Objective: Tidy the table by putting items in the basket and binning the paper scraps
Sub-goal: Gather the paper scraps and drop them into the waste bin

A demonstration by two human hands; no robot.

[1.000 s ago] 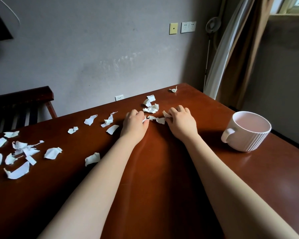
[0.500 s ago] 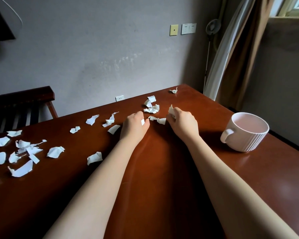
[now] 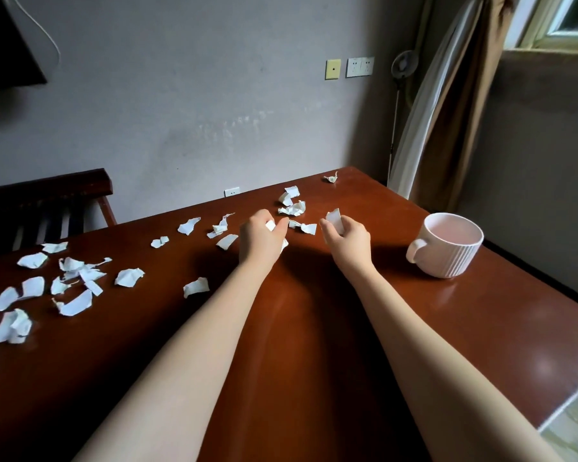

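Several white paper scraps lie scattered on the dark red-brown table. My left hand is closed on small white scraps, one showing at its fingertips and one under its palm. My right hand pinches a white scrap lifted just off the table. Between the two hands lies a crumpled scrap. More crumpled scraps sit just beyond the hands, and one lone scrap lies near the far edge. A large cluster of scraps covers the left side. No basket or bin is in view.
A pale pink ribbed mug stands on the table to the right of my right hand. A dark wooden bench stands behind the table at the left. Curtains hang at the back right. The table's right edge runs past the mug.
Both hands have lifted slightly from the table and drawn back, the right hand raising a scrap it pinched. The left hand has closed on scraps.
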